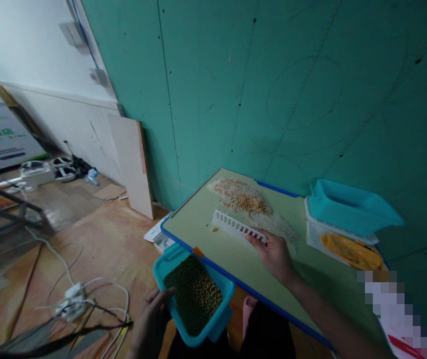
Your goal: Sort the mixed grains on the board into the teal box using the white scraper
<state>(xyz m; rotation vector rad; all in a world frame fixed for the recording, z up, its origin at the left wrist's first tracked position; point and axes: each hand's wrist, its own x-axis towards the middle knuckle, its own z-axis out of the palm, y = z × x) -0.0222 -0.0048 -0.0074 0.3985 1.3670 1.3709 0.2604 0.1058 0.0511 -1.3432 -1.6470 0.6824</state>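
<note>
With my right hand [273, 252] I grip one end of a white slotted plastic strip [231, 224], which stands on the pale green board [202, 227]. Just beyond the strip lies a spread of tan beans [243, 197] mixed with small whitish grains. A few loose beans [215, 229] sit on the near side of it. My left hand [157, 309] is closed on the left rim of a turquoise plastic bin [161, 271] below the board's front edge. Inside the bin are small dark green beans [187, 289] and larger tan beans [208, 291].
An empty turquoise bin [351, 202] rests on a white container at the board's right end, beside an orange cloth-like item [351, 249]. A green wall [213, 99] stands behind. On the floor at left lie a power strip [73, 301] and loose cables.
</note>
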